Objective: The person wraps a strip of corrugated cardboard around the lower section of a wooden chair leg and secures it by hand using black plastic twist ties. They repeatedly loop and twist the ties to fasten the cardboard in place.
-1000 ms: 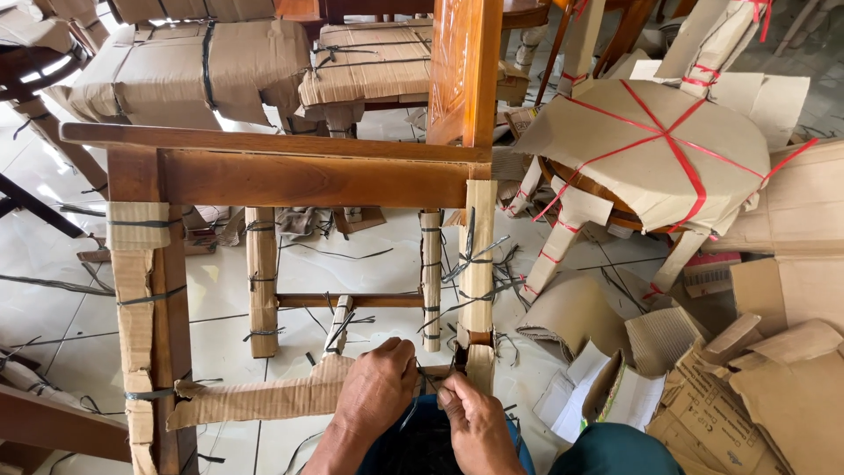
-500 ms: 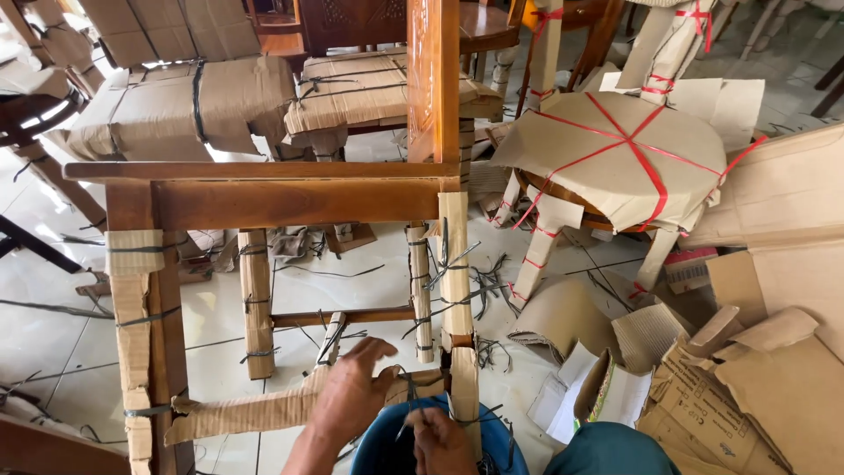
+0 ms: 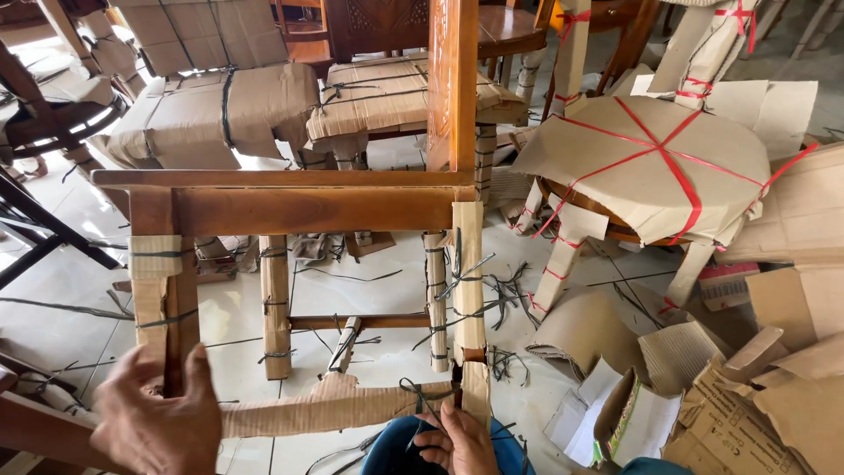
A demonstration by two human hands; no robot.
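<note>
Left hand [image 3: 158,422] and right hand [image 3: 457,444] on cardboard-wrapped chair rail [image 3: 334,406].

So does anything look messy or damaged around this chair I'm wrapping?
Yes. The cardboard wrap on the low rail is torn and ragged along its top edge. Loose black strap ends splay off the chair leg, and cardboard scraps litter the floor to the right.

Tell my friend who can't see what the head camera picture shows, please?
A person's left hand rests by a wooden chair frame whose legs are wrapped in cardboard, while the right hand touches a black strap knot on the cardboard-wrapped lower rail. Other cardboard-wrapped furniture, one piece tied with red straps, and cardboard scraps lie around on the tiled floor.
</note>
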